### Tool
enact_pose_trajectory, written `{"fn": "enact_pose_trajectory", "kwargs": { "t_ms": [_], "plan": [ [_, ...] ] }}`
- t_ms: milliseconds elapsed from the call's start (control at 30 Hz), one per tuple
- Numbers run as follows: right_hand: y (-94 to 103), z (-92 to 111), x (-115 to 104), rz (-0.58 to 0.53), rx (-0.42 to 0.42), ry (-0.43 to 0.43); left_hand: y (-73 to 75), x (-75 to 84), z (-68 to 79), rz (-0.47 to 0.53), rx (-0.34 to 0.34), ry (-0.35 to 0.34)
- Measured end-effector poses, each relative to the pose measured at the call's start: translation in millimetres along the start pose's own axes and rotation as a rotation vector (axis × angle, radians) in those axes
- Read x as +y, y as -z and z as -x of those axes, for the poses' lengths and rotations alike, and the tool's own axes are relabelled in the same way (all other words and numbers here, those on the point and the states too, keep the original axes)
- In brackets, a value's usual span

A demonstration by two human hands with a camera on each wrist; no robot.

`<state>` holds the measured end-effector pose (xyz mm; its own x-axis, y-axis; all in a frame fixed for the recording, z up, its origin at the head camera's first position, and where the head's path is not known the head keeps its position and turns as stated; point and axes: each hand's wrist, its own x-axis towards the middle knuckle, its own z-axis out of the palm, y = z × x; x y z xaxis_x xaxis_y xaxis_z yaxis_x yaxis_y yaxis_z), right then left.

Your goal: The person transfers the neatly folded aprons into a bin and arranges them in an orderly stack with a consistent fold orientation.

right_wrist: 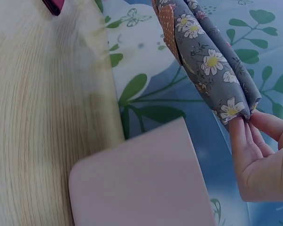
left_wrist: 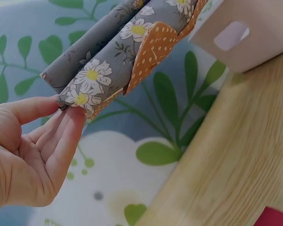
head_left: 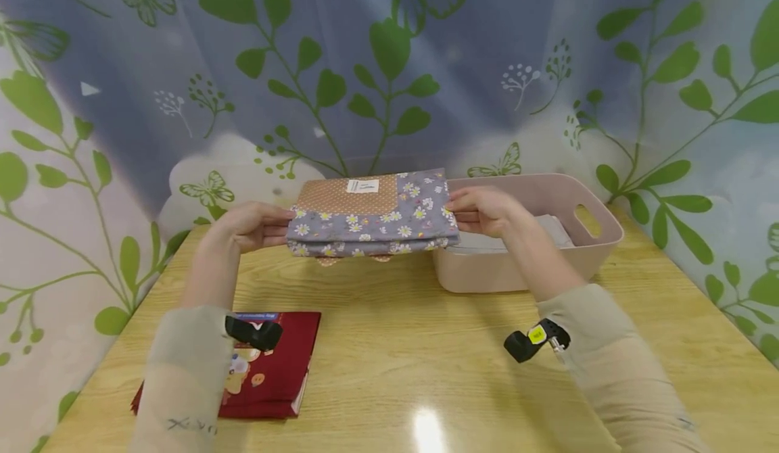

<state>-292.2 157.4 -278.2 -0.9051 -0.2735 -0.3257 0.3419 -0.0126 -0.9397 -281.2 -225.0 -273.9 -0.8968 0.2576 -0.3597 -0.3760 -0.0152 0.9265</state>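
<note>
A folded grey daisy-print cloth [head_left: 371,220] with a brown polka-dot panel and a small white label is held up above the table. My left hand [head_left: 258,226] pinches its left end, thumb on one side and fingers on the other, as the left wrist view shows on the cloth's rolled edge [left_wrist: 92,77]. At the other end, my right hand [head_left: 487,211] pinches the cloth too; in the right wrist view the thumb and fingers meet at its corner [right_wrist: 231,109]. Scalloped polka-dot trim [left_wrist: 153,49] hangs from the underside.
A pink plastic bin [head_left: 523,270] with handle holes stands at the back right, white folded material [head_left: 554,230] inside. Near the left forearm lies a folded dark red cloth [head_left: 280,372] with a printed picture. A leaf-patterned curtain [head_left: 341,67] hangs behind the wooden table [head_left: 389,345].
</note>
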Motion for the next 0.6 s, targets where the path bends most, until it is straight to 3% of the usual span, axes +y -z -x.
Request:
{"fn": "enact_pose_trajectory", "kwargs": {
  "t_ms": [233,600],
  "plan": [
    [17.6,8,0,-0.100,-0.011,0.012,-20.4,7.1,-3.7,-0.012,-0.043,-0.044],
    [37.6,26,0,-0.097,0.012,0.032,-46.1,10.0,-12.9,-0.040,-0.027,-0.081]
  ]
}}
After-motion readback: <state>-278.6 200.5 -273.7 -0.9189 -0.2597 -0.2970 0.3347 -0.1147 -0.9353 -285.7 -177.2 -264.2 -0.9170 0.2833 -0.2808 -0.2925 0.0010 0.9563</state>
